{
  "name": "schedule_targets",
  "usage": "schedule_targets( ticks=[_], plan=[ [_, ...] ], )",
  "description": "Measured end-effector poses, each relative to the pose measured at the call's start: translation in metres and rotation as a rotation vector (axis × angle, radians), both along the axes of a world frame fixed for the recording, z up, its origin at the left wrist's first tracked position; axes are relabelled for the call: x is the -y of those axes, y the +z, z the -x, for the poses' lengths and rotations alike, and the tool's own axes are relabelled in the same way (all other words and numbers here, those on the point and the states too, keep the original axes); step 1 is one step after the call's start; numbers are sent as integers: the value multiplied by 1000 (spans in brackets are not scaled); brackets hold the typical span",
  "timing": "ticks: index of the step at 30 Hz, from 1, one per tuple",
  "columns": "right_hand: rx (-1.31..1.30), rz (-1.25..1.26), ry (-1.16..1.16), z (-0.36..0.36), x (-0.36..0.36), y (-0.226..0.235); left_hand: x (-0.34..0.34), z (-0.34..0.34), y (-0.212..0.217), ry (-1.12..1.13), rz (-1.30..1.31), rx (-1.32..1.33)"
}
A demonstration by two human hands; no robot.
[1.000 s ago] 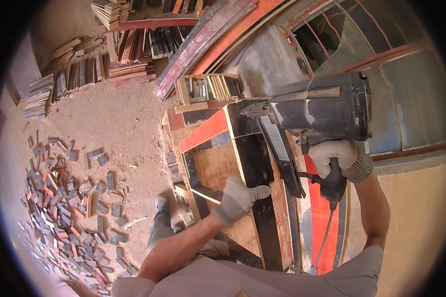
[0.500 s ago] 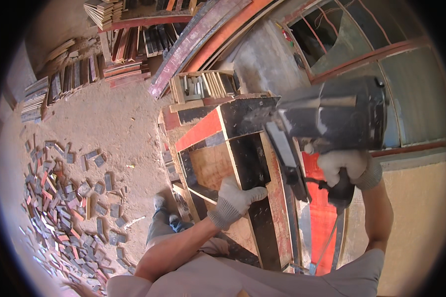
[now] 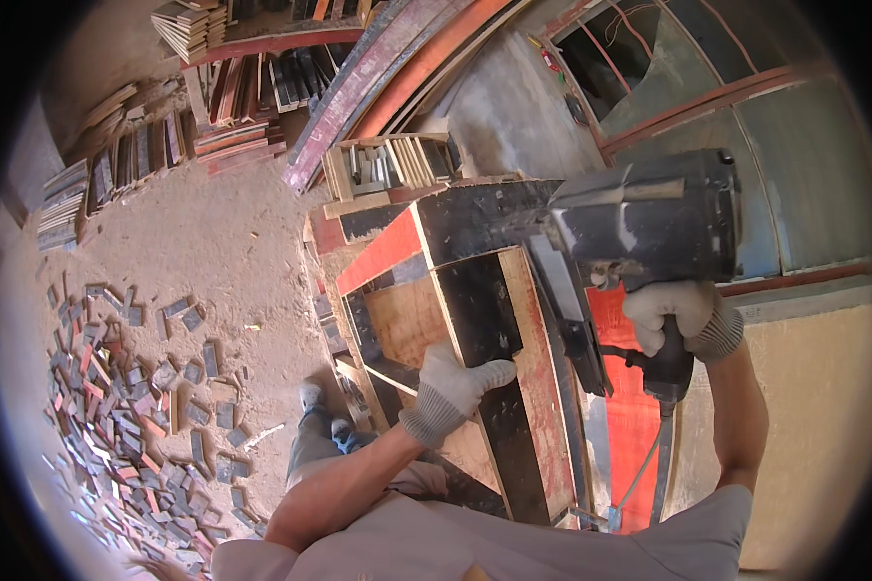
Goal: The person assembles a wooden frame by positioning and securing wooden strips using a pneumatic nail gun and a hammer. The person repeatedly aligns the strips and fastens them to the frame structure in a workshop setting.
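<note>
"One wooden frame (image 3: pixel 475 300), black and orange, under the person's hands — what's beside it?"
"A black nail gun (image 3: pixel 644 228), its nose near the frame's far end."
"And the hands?"
"Right hand (image 3: pixel 673 315) curled round the gun's handle; left hand (image 3: pixel 455 382) clasping the frame's edge, thumb stretched across the black face."
"Any writing?"
"A tan strip (image 3: pixel 649 192) on the gun's body — lettering there, if any, is too small to read."

Most fingers of the white-gloved left hand (image 3: pixel 453 387) are out of sight behind the black-faced wooden frame (image 3: pixel 484 300); whether the bulky black nail gun (image 3: pixel 649 218) touches it cannot be told. The lower edge cuts off the light-grey shirt (image 3: pixel 513 547).
</note>
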State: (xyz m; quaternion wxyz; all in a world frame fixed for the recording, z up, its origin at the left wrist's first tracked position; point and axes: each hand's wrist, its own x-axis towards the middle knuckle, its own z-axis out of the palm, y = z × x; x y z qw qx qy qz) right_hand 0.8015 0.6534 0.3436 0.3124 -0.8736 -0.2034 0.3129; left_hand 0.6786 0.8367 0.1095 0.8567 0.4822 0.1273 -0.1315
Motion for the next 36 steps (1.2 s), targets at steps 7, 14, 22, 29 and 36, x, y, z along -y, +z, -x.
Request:
schedule_targets(
  ticks=[7,14,22,29,36],
  plan=[
    [-119,-18,-59,6,-4,-9,-3,2,5,33,13,42],
    [-315,29,-347,14,-3,-4,-8,2,7,-58,-30,-9],
    [-197,42,148,29,5,-13,0,22,9,-137,-460,-8],
    [-308,101,-45,38,13,-8,5,22,12,-92,-485,-63],
    [-271,122,115,54,16,-11,9,25,17,42,-394,-34]
  ],
)
